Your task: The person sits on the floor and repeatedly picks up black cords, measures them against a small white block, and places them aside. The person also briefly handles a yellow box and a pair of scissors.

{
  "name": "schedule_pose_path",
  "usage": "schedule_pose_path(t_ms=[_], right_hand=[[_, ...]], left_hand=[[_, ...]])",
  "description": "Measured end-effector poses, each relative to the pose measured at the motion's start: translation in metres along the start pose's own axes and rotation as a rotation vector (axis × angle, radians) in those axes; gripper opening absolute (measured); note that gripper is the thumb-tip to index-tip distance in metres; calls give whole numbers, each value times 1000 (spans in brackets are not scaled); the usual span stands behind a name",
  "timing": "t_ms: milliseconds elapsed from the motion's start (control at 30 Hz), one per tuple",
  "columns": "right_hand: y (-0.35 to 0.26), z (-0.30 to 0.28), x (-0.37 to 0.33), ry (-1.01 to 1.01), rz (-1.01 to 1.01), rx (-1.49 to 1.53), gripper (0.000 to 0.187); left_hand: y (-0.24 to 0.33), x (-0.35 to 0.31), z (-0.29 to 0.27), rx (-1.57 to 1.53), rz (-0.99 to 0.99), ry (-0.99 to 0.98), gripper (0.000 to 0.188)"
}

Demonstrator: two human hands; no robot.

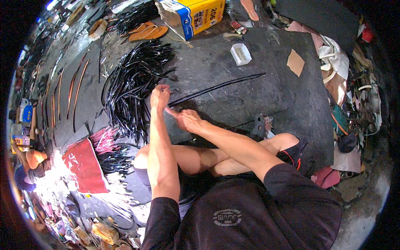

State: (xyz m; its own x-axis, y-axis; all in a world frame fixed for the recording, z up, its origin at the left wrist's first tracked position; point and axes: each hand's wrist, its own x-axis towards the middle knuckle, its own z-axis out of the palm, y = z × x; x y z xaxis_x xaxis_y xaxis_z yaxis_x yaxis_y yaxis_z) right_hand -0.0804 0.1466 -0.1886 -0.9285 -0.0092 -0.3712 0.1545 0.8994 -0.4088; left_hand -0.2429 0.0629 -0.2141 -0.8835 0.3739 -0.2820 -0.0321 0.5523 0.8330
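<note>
I sit cross-legged at a dark mat with both hands close together beside a heap of glossy black strips [129, 83]. My left hand [160, 98] is raised at the heap's right edge, its fingers curled in a pinch; what they hold is too small to make out. Just below and to the right, my right hand [187, 120] points toward the left wrist, slightly blurred. Its fingers are drawn together near a dark bit, and I cannot tell what they grip. A pair of long black strips [216, 87] lies slantwise across the mat, its near end by my hands.
Beyond the strips stand a small white tray [241, 54], a tan scrap [295, 63] and a yellow-blue carton [196, 18]. Brown sandals [148, 32] lie at the far left. A red sheet [86, 166] and pink strips [104, 140] sit nearer left. Scraps [333, 62] clutter the right.
</note>
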Motion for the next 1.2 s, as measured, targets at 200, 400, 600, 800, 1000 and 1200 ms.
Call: schedule_pose_path(t_ms=[200,400,600,800,1000,1200], right_hand=[[12,1,-17,214,213,81,78],[-27,26,26,142,-134,57,47],[-18,5,-53,81,-36,336,48],[49,-70,-194,333,116,413,61],[98,-87,-283,647,306,550,56],[95,-55,-253,480,168,365,49]], left_hand=[[12,-4,5,-45,47,54,28],[29,-19,-7,44,77,23,28],[33,-51,19,294,314,-127,26],[26,-52,37,588,447,-186,26],[22,-50,32,648,546,-322,22],[157,-106,23,-4,377,-855,24]])
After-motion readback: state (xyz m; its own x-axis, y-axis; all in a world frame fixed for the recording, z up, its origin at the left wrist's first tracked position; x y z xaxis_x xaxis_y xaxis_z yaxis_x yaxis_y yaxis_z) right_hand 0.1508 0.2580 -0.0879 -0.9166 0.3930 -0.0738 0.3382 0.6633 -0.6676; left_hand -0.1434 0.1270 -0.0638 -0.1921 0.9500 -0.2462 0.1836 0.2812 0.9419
